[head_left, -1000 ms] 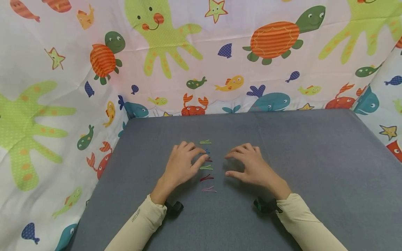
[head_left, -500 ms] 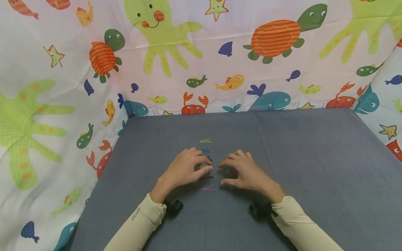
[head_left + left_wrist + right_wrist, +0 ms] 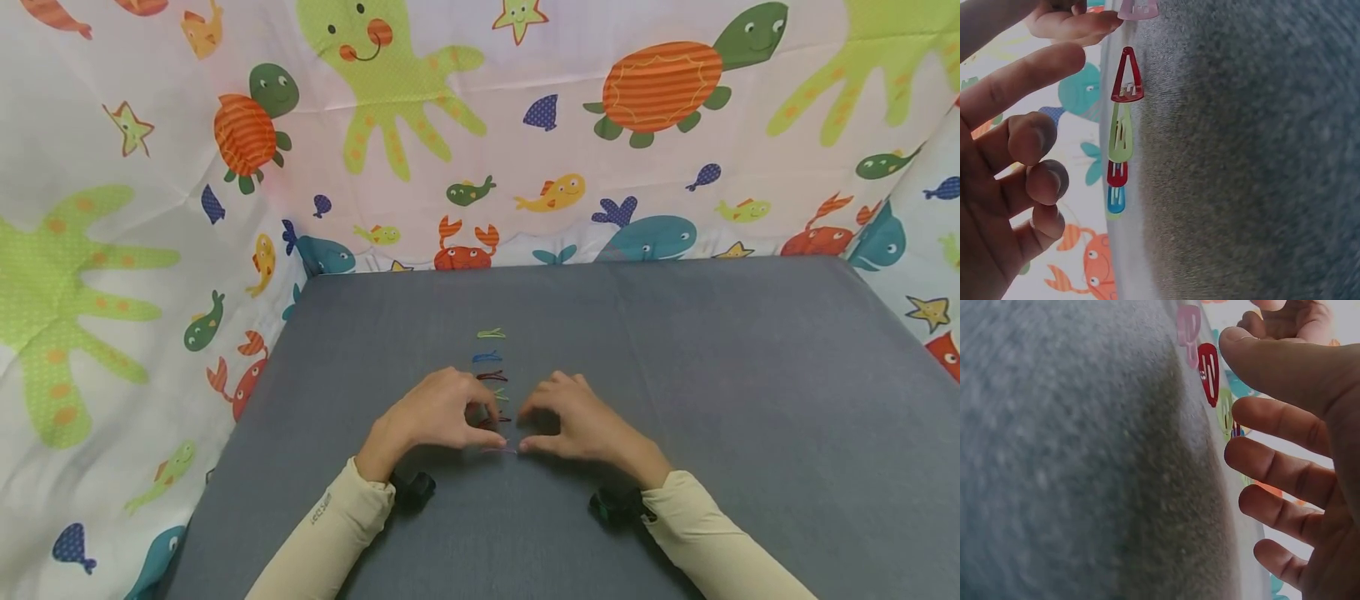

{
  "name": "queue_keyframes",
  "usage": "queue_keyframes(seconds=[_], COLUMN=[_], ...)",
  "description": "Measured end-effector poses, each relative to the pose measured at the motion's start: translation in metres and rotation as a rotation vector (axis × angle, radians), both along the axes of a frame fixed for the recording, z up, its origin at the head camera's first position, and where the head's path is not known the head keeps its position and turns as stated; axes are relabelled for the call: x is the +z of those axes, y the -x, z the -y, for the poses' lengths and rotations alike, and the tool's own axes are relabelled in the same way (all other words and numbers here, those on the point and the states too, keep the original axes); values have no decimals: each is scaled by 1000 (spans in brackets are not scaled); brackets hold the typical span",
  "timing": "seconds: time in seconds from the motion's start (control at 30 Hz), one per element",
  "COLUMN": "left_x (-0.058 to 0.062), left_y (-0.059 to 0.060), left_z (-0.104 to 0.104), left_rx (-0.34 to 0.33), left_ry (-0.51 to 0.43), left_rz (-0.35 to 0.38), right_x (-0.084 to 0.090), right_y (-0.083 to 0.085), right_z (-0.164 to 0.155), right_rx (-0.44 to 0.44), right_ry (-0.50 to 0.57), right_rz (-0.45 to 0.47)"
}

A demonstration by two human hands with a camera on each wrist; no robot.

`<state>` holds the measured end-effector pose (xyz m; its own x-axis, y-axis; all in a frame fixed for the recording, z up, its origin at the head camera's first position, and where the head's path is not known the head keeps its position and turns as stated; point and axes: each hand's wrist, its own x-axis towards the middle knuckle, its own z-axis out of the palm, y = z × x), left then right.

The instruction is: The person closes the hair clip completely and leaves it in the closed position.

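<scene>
Snap hair clips lie in a column on the grey table, from a pale green clip (image 3: 491,334) at the far end through a blue clip (image 3: 487,357) and a dark red clip (image 3: 492,377). Nearer come another green clip (image 3: 1120,150), a red clip (image 3: 1211,394) and a pink clip (image 3: 1189,325). My left hand (image 3: 442,412) hovers left of the near clips, fingers loosely bent and nothing in them, partly covering the red one. Opposite it, my right hand (image 3: 581,427) holds nothing, its thumb tip close to the pink clip's right end.
Grey cloth covers the table (image 3: 750,400). A white curtain (image 3: 420,208) printed with sea animals hangs behind and along the sides. Each wrist wears a small dark camera, the left camera (image 3: 414,492) and the right camera (image 3: 615,507).
Both hands have moved nearer along the column, from beside the middle clips to the pink end, and closer together. The clips behind them show again.
</scene>
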<state>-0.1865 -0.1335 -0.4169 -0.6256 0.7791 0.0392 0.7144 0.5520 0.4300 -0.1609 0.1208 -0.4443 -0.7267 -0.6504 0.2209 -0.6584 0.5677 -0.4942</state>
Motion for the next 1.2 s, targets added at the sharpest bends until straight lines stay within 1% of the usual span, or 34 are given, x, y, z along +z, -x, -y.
queue_keyframes(seconds=[0.17,0.3,0.4,0.53,0.8,1.0,1.2], left_x=[5,8,10,11,11,8,5], left_y=[0,-2,-4,-8,-11,-10,-12], left_z=[1,2,1,-2,-5,-6,-7], left_rx=[-5,3,13,35,48,58,57], left_ry=[33,56,93,148,190,205,221], left_rz=[31,80,115,136,134,140,111], right_x=[-1,-1,-2,-4,-6,-7,-8], right_y=[-2,-4,-6,-9,-13,-14,-15], right_z=[4,8,10,14,17,18,19], right_rx=[20,28,30,31,28,35,34], right_ry=[-14,-22,-32,-51,-49,-55,-61], right_rz=[24,43,47,39,11,-24,-32])
